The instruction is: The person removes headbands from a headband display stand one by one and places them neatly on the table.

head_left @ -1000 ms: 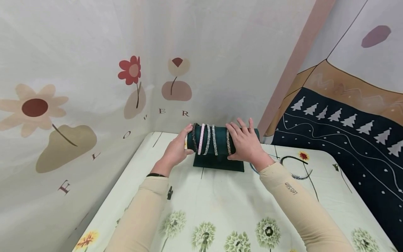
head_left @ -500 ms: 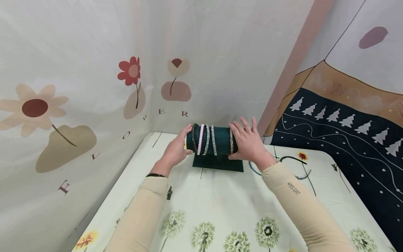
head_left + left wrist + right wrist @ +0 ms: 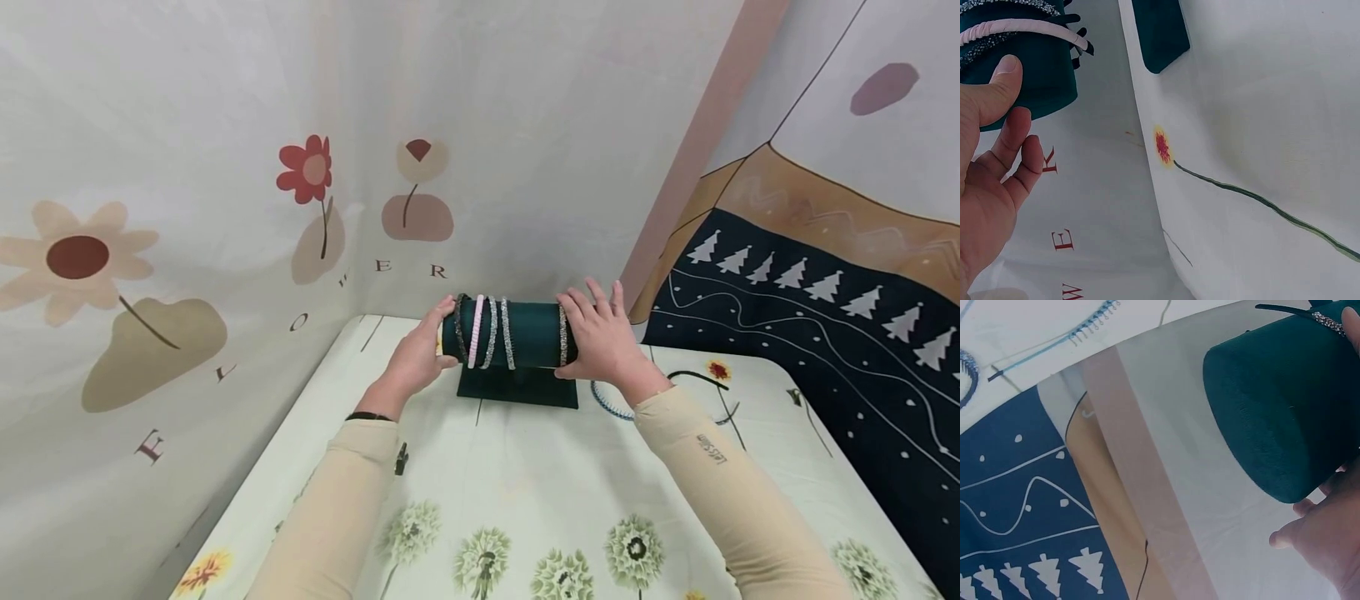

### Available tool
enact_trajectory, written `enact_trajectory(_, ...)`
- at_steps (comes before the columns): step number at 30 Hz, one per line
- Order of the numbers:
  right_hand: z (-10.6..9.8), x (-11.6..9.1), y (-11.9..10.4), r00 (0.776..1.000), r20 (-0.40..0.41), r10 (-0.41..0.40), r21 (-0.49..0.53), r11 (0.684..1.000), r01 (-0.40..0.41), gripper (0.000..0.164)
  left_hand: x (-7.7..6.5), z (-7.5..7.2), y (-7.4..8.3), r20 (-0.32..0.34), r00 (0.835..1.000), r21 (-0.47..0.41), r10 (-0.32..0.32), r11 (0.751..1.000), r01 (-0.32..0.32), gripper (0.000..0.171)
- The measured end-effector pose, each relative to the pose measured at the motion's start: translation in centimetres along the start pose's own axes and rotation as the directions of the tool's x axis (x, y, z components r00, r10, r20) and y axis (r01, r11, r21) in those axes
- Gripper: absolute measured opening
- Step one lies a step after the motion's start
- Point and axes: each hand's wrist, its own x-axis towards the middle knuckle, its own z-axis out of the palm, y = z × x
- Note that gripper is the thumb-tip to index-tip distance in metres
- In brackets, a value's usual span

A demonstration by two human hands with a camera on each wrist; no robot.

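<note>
A dark green velvet headband stand (image 3: 534, 335), a padded roll on a flat base, stands near the back of the table. Towards its left end sit a dark beaded headband (image 3: 461, 329), a pink headband (image 3: 476, 332) and two silvery glittering headbands (image 3: 507, 335). My left hand (image 3: 412, 358) grips the roll's left end, its thumb (image 3: 1007, 81) pressing the velvet in the left wrist view. Near the right end, my right hand (image 3: 603, 343) holds a sparkly headband (image 3: 562, 335) around the roll, thumb low in front and fingers spread over the top.
Right of the stand, a blue headband (image 3: 609, 403) and a black headband (image 3: 699, 377) lie loose on the flowered tablecloth (image 3: 525, 475), partly behind my right arm. A small black clip (image 3: 401, 458) lies beside my left forearm. Printed curtains hang behind the table.
My right hand has slid the sparkly headband rightwards along the roll, widening the gap to the silvery ones. My left hand has kept its grip on the left end.
</note>
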Motion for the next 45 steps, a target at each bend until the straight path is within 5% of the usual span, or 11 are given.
enact_trajectory(45,0.0,-3.0,4.5,0.993,0.077,0.087,0.106,0.990,-0.095,0.131,0.0,-0.1,0.0,0.007,1.000,0.001,0.003,1.000,-0.003,0.107)
